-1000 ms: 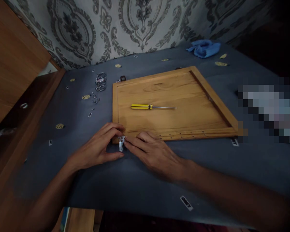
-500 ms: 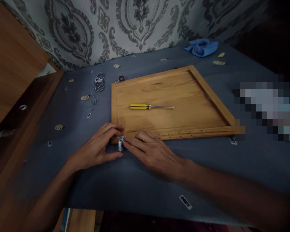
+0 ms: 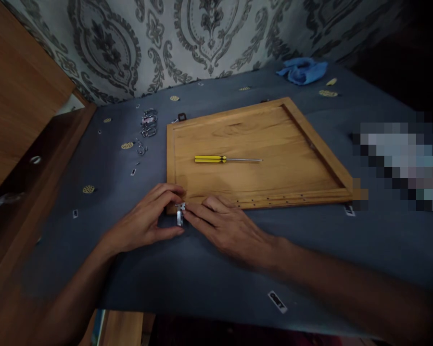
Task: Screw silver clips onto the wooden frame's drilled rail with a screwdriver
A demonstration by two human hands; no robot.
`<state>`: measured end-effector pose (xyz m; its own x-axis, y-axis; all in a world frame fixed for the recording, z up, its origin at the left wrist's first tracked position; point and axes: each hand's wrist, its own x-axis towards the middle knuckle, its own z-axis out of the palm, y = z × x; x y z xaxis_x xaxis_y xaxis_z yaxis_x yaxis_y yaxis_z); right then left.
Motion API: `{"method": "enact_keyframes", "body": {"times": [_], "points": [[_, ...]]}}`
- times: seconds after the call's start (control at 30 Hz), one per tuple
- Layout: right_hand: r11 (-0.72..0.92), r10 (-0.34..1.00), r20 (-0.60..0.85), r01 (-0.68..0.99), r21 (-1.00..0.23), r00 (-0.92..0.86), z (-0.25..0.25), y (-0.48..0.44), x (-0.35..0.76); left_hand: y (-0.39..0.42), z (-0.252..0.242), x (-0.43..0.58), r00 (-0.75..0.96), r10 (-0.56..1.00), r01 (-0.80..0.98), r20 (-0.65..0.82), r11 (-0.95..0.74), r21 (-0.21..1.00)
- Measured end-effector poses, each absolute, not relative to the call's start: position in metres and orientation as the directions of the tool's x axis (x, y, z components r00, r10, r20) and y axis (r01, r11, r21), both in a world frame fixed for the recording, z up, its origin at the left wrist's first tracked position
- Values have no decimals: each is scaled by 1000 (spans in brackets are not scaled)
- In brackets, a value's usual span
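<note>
Metal bracket [image 3: 180,215] stands at the near left corner of the wooden panel [image 3: 231,139], partly covered by fingertips, so how it meets the frame is hard to make out. The right hand's thumb is out of sight, and both forearms fade into dark blur. A pixelated patch [image 3: 400,163] hides whatever lies at the right edge of the table [image 3: 202,283].

The left hand [image 3: 146,218] curves in a wide C, fingers over the panel's corner, thumb stretched below the bracket. The right hand [image 3: 231,230] lies palm down along the near rail, its fingers extended with their tips against the bracket's right side. I cannot tell whether either hand actually grips it.

Compared with a second ago, both hands keep almost the same pose; the view has shifted slightly, and the screwdriver [image 3: 211,159] rests in the same place on the panel.
</note>
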<state>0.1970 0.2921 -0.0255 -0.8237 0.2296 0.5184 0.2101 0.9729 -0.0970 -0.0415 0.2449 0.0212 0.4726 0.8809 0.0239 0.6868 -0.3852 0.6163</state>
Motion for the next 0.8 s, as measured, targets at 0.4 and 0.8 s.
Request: {"method": "enact_keyframes", "body": {"times": [0.4,0.8], "points": [[973,225,534,218,-78,-815,-25,292,197,245,24,-42,483,875,682,21,-392,617],[971,222,546,233,-50,-808,-26,292,196,244,20,-46,482,875,677,34,-397,620]]}}
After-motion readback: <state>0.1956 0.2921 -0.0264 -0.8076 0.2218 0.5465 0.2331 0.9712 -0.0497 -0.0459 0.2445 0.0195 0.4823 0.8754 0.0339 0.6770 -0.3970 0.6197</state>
